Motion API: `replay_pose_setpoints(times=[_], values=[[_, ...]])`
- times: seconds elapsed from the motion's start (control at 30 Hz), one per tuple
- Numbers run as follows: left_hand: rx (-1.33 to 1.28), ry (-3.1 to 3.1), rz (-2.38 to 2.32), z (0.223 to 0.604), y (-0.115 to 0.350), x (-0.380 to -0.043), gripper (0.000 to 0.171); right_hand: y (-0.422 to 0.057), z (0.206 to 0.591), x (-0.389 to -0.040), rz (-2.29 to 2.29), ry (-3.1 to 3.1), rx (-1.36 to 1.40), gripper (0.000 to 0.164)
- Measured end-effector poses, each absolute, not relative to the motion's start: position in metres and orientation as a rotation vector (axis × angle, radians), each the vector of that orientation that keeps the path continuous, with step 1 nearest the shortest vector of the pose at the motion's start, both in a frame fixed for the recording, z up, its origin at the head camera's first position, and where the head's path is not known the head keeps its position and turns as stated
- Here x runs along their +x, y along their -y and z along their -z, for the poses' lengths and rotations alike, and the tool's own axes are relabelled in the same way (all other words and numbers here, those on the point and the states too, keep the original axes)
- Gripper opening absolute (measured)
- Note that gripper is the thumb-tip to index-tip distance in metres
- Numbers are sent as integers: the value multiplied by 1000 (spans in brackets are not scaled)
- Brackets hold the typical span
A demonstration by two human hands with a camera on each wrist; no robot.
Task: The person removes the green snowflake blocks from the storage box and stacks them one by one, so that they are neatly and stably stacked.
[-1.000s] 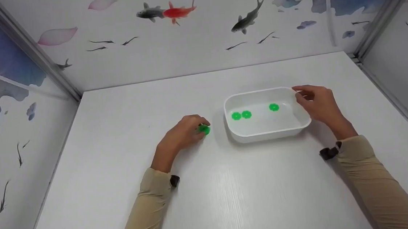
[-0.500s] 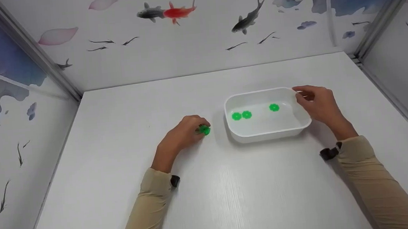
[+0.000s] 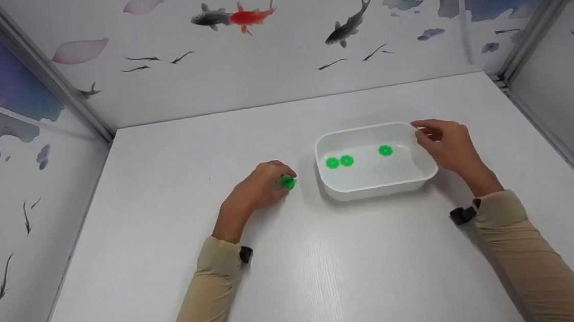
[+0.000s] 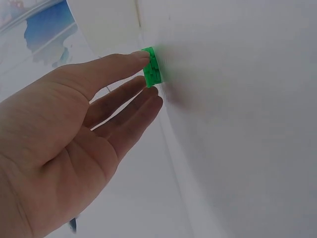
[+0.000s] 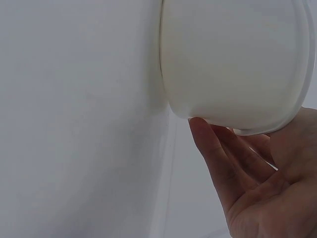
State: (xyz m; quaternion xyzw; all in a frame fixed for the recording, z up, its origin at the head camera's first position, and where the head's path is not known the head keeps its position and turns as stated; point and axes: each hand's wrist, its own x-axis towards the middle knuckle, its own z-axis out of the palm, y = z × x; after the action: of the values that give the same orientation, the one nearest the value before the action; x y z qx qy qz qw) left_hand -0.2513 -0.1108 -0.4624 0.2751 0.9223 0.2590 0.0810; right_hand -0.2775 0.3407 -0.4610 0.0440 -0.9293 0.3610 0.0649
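My left hand [image 3: 263,186] pinches a small green flower-shaped piece [image 3: 287,182] between thumb and fingers, left of the white container. In the left wrist view the green piece [image 4: 151,67] is seen edge-on, low by the table surface, and looks layered; I cannot tell how many pieces it is. My right hand [image 3: 447,146] holds the right end of the white rectangular container [image 3: 379,191], fingers at its far right corner. The right wrist view shows fingertips against the container's outer wall [image 5: 233,64]. Inside lie two green flower pieces [image 3: 340,162] side by side and another green flower piece [image 3: 385,150] apart.
The container and hands are on a white table [image 3: 296,283]. A white back panel [image 3: 280,69] printed with fish rises behind it, with side panels left and right and metal posts [image 3: 547,12] at the corners.
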Motion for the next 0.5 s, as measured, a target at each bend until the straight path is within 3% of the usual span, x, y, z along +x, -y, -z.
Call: replay_pose_setpoints(times=[0.5], values=[[910, -2940, -726, 449, 97, -243, 38, -340, 461, -277, -1104, 2795, 133, 41]])
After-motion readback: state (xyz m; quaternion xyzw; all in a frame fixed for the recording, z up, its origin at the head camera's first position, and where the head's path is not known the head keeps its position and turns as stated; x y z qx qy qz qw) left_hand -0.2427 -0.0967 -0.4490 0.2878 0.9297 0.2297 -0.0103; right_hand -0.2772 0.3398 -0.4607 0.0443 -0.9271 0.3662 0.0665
